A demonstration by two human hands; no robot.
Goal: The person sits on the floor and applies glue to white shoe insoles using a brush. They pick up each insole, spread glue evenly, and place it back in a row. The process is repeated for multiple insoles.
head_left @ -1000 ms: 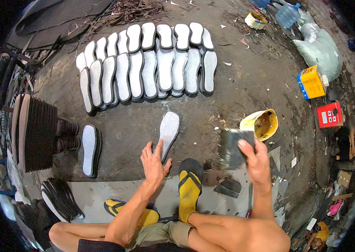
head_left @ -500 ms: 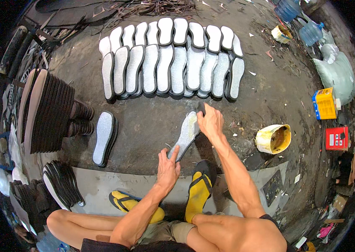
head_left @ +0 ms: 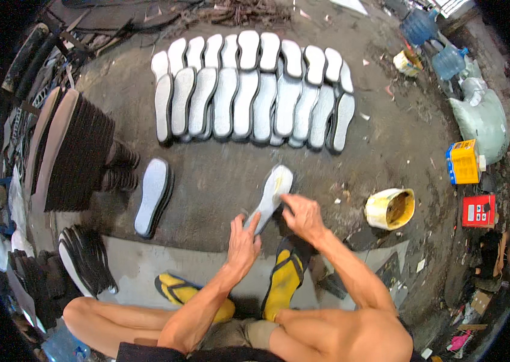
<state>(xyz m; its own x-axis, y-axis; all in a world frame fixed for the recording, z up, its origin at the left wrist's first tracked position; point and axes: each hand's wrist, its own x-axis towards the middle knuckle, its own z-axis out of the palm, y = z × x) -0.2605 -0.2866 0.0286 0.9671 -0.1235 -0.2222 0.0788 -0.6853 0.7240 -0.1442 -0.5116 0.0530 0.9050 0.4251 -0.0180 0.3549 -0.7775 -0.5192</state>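
Observation:
A pale grey-topped shoe sole (head_left: 274, 182) with a dark edge lies tilted on the ground in front of me, with a yellowish wet smear on its far part. My left hand (head_left: 243, 246) holds its near end, index finger laid along the top. At the sole's right edge, near its middle, my right hand (head_left: 305, 218) is closed, fingertips against the sole; whatever it grips is hidden by the fingers. Left of it lies a small stack of similar soles (head_left: 152, 196). Beyond, two rows of pale-topped soles (head_left: 246, 102) lie closely side by side.
To the right stands a white tub (head_left: 380, 208) with yellow-brown residue inside. Farther right are a yellow box (head_left: 465, 161), a red box (head_left: 478, 211) and a pale sack (head_left: 483, 123). Stacked dark soles (head_left: 80, 160) stand at the left. My feet wear yellow socks and flip-flops (head_left: 284, 274).
My right hand has come nearer, from the sole's far end to its middle edge. A dark piece seen at its fingers earlier is now hidden. My left hand stays on the near end.

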